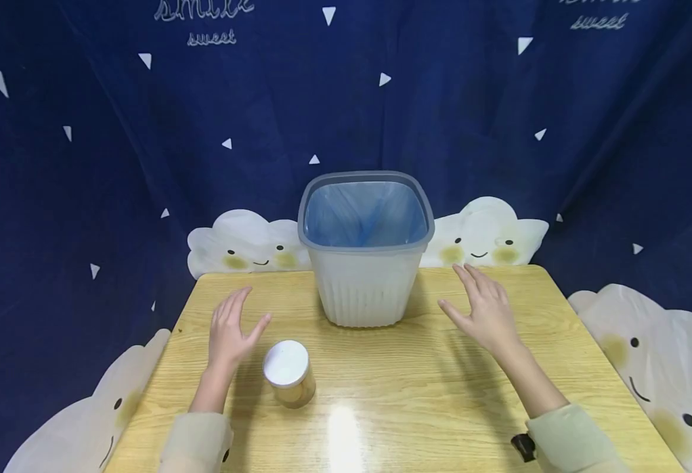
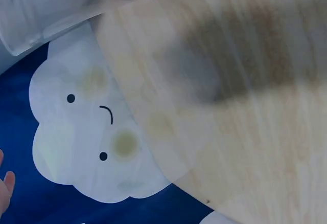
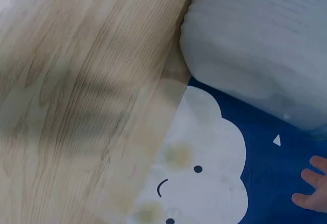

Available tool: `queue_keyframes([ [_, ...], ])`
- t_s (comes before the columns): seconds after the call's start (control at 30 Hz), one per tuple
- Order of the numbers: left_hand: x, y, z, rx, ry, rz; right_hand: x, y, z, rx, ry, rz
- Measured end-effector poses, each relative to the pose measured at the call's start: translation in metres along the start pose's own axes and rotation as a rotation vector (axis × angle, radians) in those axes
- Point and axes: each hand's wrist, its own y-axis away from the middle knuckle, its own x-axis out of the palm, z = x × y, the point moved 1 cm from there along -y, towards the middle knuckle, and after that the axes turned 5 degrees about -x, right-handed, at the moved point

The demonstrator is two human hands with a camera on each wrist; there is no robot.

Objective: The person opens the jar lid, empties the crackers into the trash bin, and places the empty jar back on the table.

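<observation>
My left hand (image 1: 229, 334) is spread above the left part of the table, thumb apart from the fingers, holding nothing. Just right of it stands a small jar (image 1: 296, 390) with a white lid and yellowish contents. A square, translucent white plastic bin (image 1: 369, 286) with a grey rim stands upright at the back middle; its inside looks blue. Over the right side hovers my right hand (image 1: 488, 316), fingers spread and nothing in them. Fingertips (image 2: 8, 181) show at the left wrist view's edge; the bin (image 3: 255, 50) fills the upper right of the right wrist view.
The pale wooden table (image 1: 405, 401) has rounded back corners. Behind and beside it hangs a dark blue cloth (image 1: 251, 98) with white triangles and smiling clouds. A small black object (image 1: 523, 447) shows at the right cuff.
</observation>
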Motion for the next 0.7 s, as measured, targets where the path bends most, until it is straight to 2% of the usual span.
queue_keyframes([
  [0.27,0.004,0.015,0.007,0.032,0.066,-0.04,0.01,0.0,0.013,-0.043,-0.028,-0.03],
  [0.57,0.005,0.033,0.01,-0.017,0.129,0.006,0.021,-0.001,0.028,-0.063,-0.059,-0.033],
  [0.7,0.006,0.04,0.011,-0.008,0.164,0.014,0.025,0.0,0.032,-0.082,-0.066,-0.041],
])
